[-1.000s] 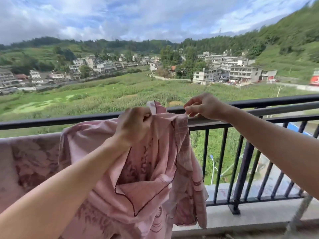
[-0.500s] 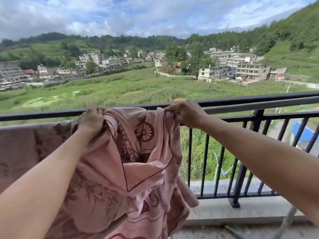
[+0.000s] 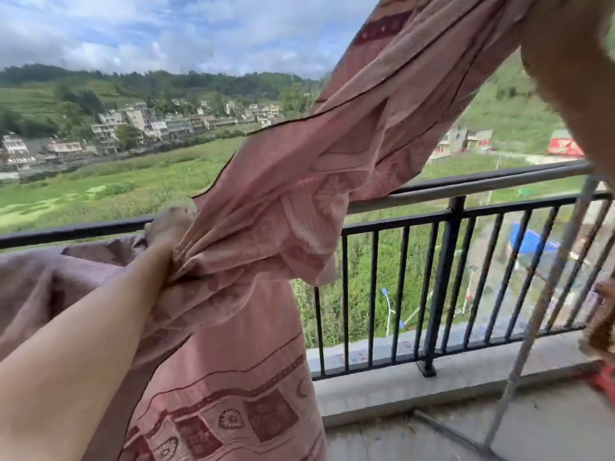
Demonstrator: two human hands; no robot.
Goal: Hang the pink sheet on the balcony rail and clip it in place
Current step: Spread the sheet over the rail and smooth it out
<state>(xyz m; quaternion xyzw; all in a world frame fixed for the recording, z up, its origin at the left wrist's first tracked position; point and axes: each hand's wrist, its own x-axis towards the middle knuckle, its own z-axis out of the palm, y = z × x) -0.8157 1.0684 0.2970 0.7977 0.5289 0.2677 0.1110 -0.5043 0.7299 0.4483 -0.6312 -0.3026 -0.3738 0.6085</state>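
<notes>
Gripping a bunched fold of the sheet point(image 3: 299, 201), the left hand point(image 3: 168, 229) sits right at the rail point(image 3: 492, 184), its fingers closed tight on the cloth. From that fistful the pink fabric stretches taut up and to the right, rising well above the rail toward the top edge of the view. The right arm point(image 3: 572, 78) fills the upper right corner, blurred and very close; its hand is out of view, so whether its grip is closed on the cloth cannot be told. Left of the left hand, part of the sheet lies draped over the rail. Below the fist, another length with a dark red patterned border hangs down inside the balcony. A thin metal pole point(image 3: 532, 321) leans across the lower right, in front of the bars.
</notes>
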